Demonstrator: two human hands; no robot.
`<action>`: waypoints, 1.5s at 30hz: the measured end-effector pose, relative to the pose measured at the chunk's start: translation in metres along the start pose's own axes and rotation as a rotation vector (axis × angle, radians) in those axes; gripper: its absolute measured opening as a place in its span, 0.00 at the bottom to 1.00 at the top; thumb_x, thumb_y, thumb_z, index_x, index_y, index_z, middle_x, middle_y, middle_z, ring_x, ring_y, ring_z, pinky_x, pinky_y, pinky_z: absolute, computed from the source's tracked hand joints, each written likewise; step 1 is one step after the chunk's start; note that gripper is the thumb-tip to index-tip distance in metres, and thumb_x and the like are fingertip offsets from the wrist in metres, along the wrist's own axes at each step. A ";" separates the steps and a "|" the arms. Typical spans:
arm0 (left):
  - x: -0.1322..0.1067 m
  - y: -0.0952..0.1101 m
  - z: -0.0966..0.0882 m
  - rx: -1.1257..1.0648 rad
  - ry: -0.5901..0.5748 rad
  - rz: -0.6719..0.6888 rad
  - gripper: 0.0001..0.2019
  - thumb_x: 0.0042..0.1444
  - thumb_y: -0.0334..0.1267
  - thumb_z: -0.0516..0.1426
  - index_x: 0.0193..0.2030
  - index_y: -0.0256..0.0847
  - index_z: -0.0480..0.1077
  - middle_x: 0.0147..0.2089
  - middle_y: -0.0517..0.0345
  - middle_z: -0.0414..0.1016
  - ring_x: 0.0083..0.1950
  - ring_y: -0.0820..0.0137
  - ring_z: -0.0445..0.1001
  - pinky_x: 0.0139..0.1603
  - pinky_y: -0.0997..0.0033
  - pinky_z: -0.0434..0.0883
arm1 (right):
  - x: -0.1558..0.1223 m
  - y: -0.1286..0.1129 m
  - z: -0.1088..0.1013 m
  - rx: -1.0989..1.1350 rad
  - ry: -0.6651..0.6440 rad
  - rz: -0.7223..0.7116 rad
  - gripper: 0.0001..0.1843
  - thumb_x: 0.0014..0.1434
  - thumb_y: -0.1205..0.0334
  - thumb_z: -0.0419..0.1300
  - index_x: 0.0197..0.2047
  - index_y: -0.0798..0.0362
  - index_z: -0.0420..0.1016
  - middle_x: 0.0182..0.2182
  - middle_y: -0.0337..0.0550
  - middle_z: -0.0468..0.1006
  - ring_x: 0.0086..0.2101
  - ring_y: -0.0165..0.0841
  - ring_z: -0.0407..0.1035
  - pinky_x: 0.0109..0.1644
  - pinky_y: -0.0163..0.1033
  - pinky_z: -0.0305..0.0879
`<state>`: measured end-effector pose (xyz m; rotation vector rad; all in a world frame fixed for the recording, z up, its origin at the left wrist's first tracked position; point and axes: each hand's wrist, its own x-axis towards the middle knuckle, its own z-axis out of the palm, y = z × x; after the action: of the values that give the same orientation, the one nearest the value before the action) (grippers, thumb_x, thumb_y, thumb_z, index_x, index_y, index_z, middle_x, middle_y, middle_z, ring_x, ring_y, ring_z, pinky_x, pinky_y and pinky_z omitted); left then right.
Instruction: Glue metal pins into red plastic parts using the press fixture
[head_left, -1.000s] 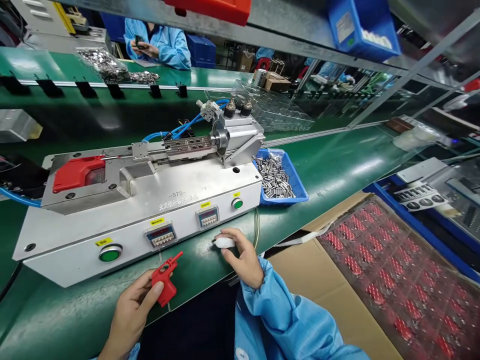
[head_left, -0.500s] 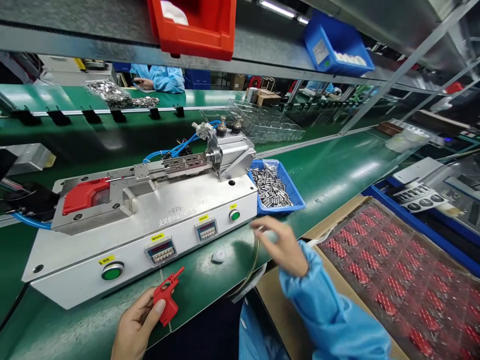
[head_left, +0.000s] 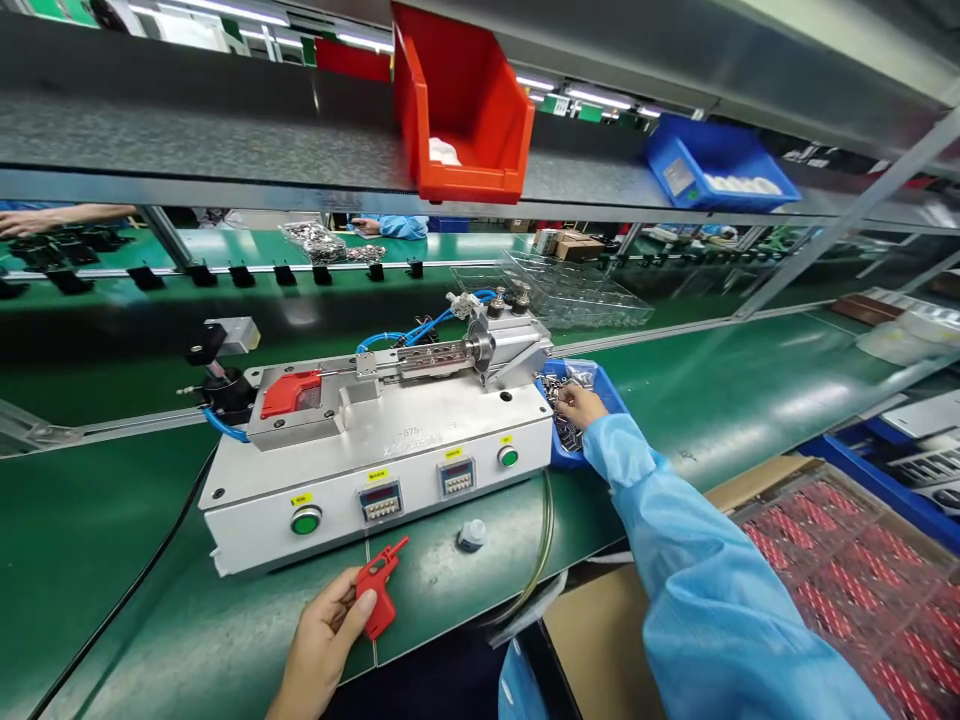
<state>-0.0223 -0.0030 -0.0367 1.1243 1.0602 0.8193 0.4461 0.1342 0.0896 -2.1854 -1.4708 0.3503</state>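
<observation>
My left hand (head_left: pixel 324 625) grips a red plastic gun-shaped part (head_left: pixel 379 590) by its handle, with its thin nozzle pointing up and right, in front of the machine. My right hand (head_left: pixel 580 407) reaches into a blue bin (head_left: pixel 611 393) of small shiny metal cylinders (head_left: pixel 568 436). Its fingertips are down among the pieces, and whether they hold one is hidden. Between the hands stands a white bench machine (head_left: pixel 390 440) with green buttons and two small counters. Another red gun-shaped part (head_left: pixel 289 393) lies in the metal fixture at its left end.
A small whitish cap (head_left: pixel 472 536) lies on the green bench before the machine. At right are clear trays of red parts (head_left: pixel 840 570) in a cardboard box. Overhead, a shelf carries a red bin (head_left: pixel 472 180) and a blue bin (head_left: pixel 724 190). Other people's hands show across the bench.
My right hand has moved forward from the bench's front edge into the bin of metal cylinders. The left hand still holds the red part. The camera view has shifted left and up.
</observation>
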 end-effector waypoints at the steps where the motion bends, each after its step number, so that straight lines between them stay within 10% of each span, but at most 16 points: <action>1: -0.001 0.001 0.001 0.004 -0.005 0.006 0.29 0.55 0.64 0.66 0.46 0.38 0.84 0.40 0.49 0.84 0.39 0.61 0.80 0.40 0.69 0.79 | -0.004 0.000 -0.007 0.030 0.013 -0.015 0.18 0.69 0.48 0.65 0.38 0.55 0.74 0.31 0.39 0.76 0.31 0.31 0.73 0.40 0.40 0.75; 6: -0.003 0.006 0.012 -0.025 0.016 0.016 0.29 0.57 0.66 0.64 0.42 0.37 0.82 0.34 0.54 0.79 0.34 0.64 0.75 0.36 0.71 0.75 | -0.045 -0.034 -0.056 0.183 0.093 -0.183 0.24 0.63 0.36 0.61 0.36 0.51 0.75 0.27 0.43 0.77 0.28 0.36 0.73 0.36 0.43 0.75; 12: 0.004 0.018 0.019 -0.104 -0.023 0.091 0.26 0.61 0.63 0.63 0.40 0.36 0.79 0.31 0.58 0.72 0.33 0.69 0.69 0.35 0.73 0.68 | -0.088 -0.143 -0.094 0.209 0.183 -0.666 0.11 0.66 0.46 0.66 0.43 0.42 0.84 0.38 0.46 0.83 0.38 0.42 0.77 0.45 0.48 0.76; 17: 0.010 0.019 0.018 -0.146 -0.012 0.137 0.27 0.60 0.64 0.64 0.39 0.36 0.77 0.30 0.59 0.69 0.33 0.70 0.66 0.34 0.73 0.65 | -0.065 -0.243 -0.038 0.064 -0.017 -1.096 0.14 0.73 0.56 0.56 0.46 0.47 0.85 0.40 0.47 0.82 0.39 0.39 0.77 0.46 0.44 0.74; 24: 0.015 0.019 0.019 -0.197 -0.013 0.178 0.28 0.59 0.65 0.65 0.38 0.35 0.76 0.30 0.59 0.68 0.33 0.70 0.66 0.34 0.73 0.66 | -0.013 -0.335 0.050 -0.407 -0.179 -1.106 0.14 0.61 0.75 0.60 0.32 0.49 0.84 0.37 0.45 0.81 0.40 0.38 0.75 0.36 0.37 0.65; 31: 0.015 0.016 0.017 -0.225 -0.047 0.156 0.28 0.58 0.64 0.66 0.40 0.35 0.76 0.31 0.59 0.69 0.33 0.71 0.65 0.35 0.73 0.64 | -0.012 -0.330 0.067 -0.391 -0.081 -1.063 0.15 0.63 0.69 0.63 0.52 0.47 0.81 0.35 0.44 0.82 0.38 0.39 0.76 0.39 0.38 0.67; 45: 0.012 0.020 0.014 -0.192 -0.095 0.175 0.28 0.61 0.64 0.63 0.38 0.35 0.74 0.31 0.60 0.65 0.32 0.73 0.60 0.34 0.72 0.59 | -0.021 -0.308 0.070 -0.186 -0.141 -1.165 0.18 0.70 0.65 0.55 0.58 0.51 0.80 0.55 0.51 0.81 0.55 0.46 0.74 0.61 0.53 0.72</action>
<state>-0.0052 0.0091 -0.0195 1.0912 0.7948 0.9749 0.1601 0.2264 0.1891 -1.0820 -2.5970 -0.0561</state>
